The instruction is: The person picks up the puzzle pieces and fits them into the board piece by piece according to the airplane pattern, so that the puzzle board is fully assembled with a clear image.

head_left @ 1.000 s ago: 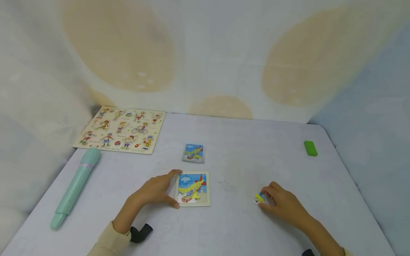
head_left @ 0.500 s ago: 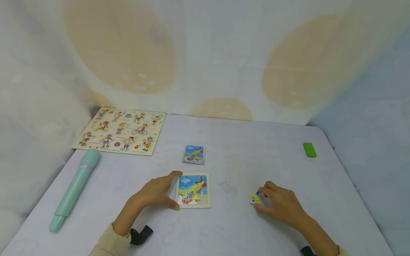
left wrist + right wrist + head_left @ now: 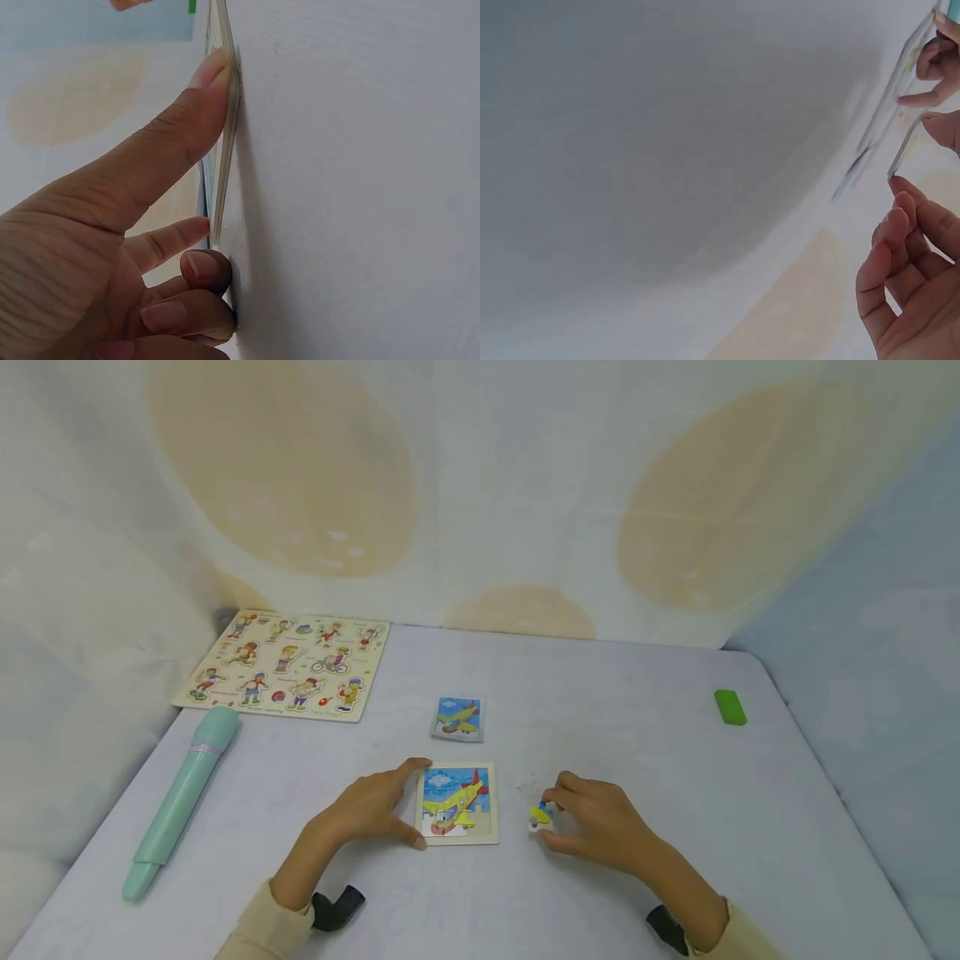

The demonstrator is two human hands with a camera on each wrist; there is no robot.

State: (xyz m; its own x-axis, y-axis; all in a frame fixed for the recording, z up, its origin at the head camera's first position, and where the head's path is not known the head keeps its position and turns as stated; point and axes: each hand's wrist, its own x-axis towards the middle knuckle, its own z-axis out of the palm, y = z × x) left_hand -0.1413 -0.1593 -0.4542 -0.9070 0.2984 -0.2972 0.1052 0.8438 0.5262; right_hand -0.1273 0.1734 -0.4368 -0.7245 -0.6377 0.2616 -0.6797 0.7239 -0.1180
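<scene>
My left hand [image 3: 366,810] holds the left side of a small airplane jigsaw puzzle in a wooden tray [image 3: 493,806], index finger at the far corner and thumb at the near one. In the left wrist view the thumb presses the edge of the tray [image 3: 226,142]. Bare wood shows at the puzzle's lower right; the other pieces form a yellow and red plane on blue. Just right of the tray, my right hand [image 3: 603,822] pinches a puzzle piece [image 3: 537,817] in yellow, white and blue between thumb and index finger. The right wrist view shows this piece [image 3: 904,148] edge-on, raised off the table.
Behind the tray lies a small airplane picture card [image 3: 458,719]. A large wooden peg puzzle board [image 3: 360,697] is at the back left, with a mint-green microphone-shaped object [image 3: 180,802] in front of it. A green block [image 3: 731,707] lies far right.
My right hand has carried the puzzle piece leftward, close to the tray's right side. The left hand keeps its hold on the tray.
</scene>
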